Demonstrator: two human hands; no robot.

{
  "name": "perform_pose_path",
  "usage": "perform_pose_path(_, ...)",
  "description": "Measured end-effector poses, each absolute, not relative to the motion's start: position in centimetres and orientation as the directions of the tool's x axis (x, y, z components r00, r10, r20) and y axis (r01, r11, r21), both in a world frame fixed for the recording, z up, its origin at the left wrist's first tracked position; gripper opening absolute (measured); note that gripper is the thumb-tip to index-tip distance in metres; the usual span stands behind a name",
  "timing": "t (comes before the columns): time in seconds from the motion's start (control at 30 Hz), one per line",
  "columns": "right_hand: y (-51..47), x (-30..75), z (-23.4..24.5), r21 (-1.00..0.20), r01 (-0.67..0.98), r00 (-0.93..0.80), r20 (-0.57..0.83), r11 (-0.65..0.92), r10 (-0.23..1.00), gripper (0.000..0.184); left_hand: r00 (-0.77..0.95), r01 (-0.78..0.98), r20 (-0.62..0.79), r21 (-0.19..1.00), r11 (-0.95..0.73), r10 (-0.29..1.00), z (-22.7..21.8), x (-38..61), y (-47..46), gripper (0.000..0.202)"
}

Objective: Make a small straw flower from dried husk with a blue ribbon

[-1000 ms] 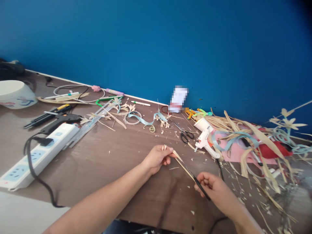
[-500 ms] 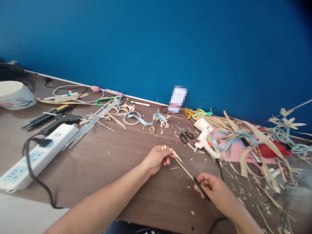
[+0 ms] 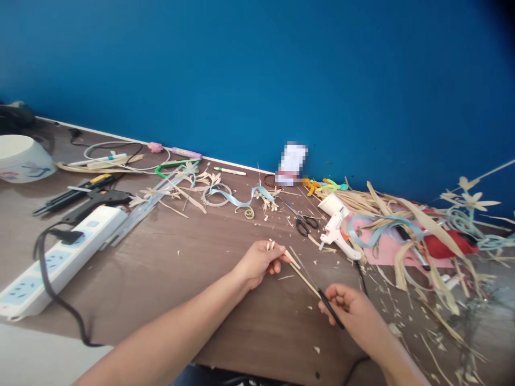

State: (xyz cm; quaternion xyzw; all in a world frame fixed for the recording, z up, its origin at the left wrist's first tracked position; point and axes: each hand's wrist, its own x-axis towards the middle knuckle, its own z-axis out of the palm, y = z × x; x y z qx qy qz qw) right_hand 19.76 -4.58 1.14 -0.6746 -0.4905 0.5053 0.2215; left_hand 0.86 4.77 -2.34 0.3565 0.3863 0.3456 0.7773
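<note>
My left hand [image 3: 263, 262] pinches pale straw strips [image 3: 306, 280] between thumb and fingers above the tabletop, and small whitish ends stick up behind the fingertips. The strips slant down towards my right hand [image 3: 346, 306]. That hand is closed around a slim black-handled tool [image 3: 332, 310], whose thin grey metal end points up and left. Its tip lies just right of the strips, near my left fingertips. I cannot make out exactly what kind of tool it is. Small pale scraps lie on the table around both hands.
Scissors [image 3: 303, 221] and a white glue gun [image 3: 336, 233] lie beyond my hands. Dried straw leaves [image 3: 402, 214] and blue ribbon [image 3: 388, 228] pile up at right. Left are a power strip [image 3: 60, 257], a black glue gun [image 3: 98, 199] and a white bowl [image 3: 26, 158]. A blue wall [image 3: 241, 80] stands behind.
The metal tip of the tool in my right hand has swung up and away from the straw strips, so a gap shows. My left hand keeps its pinch. The view has shifted slightly.
</note>
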Motion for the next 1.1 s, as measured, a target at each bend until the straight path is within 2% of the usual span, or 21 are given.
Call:
perform_pose_path(0.13,-6.2,22.4,1.2,-0.767,0.481,0.183,-0.387,-0.425,0.904,0.025,0.469,-0.288,-0.406,0.770,0.570,0.784,-2.0,0.8,4.8,0.022)
perform_pose_path(0.23,-8.5,26.1,1.0,-0.687,0.546,0.366,-0.319,-0.479,0.874,0.029,0.461,-0.275,-0.448,0.748,0.604,0.766,-1.6,0.7,4.8,0.022)
perform_pose_path(0.37,-11.2,30.3,0.7,-0.492,0.613,0.605,-0.212,-0.619,0.768,0.029,0.474,-0.290,-0.433,0.745,0.600,0.767,-1.4,0.7,4.8,0.021)
perform_pose_path(0.47,-11.8,31.4,0.6,-0.303,0.650,0.676,-0.189,-0.697,0.712,0.027,0.464,-0.332,-0.449,0.711,0.620,0.764,-1.4,0.8,4.8,0.015)
perform_pose_path(0.6,-10.8,31.4,0.3,-0.129,0.709,0.672,-0.178,-0.694,0.719,0.023,0.420,-0.353,-0.494,0.684,0.638,0.761,-1.2,0.8,5.0,0.007)
perform_pose_path(0.7,-9.9,31.9,0.0,-0.075,0.775,0.601,-0.220,-0.627,0.769,0.024,0.404,-0.337,-0.512,0.688,0.643,0.759,-0.9,0.9,5.1,0.007)
perform_pose_path(0.83,-8.8,33.8,0.3,-0.146,0.867,0.389,-0.401,-0.477,0.829,0.026,0.410,-0.314,-0.510,0.699,0.642,0.756,-0.9,1.1,5.3,0.011)
perform_pose_path(0.93,-7.8,35.2,1.8,-0.204,0.889,0.285,-0.455,-0.411,0.844,0.022,0.419,-0.305,-0.507,0.702,0.643,0.753,-1.0,1.2,5.3,0.015)
perform_pose_path(1.03,-5.7,33.9,4.0,-0.178,0.889,0.345,-0.343,-0.421,0.874,0.021,0.408,-0.274,-0.511,0.721,0.636,0.756,-0.7,1.3,5.1,0.023)
perform_pose_path(1.1,-3.6,31.0,5.0,-0.204,0.894,0.381,-0.120,-0.398,0.917,0.017,0.404,-0.257,-0.510,0.733,0.629,0.760,-0.3,1.6,4.9,0.029)
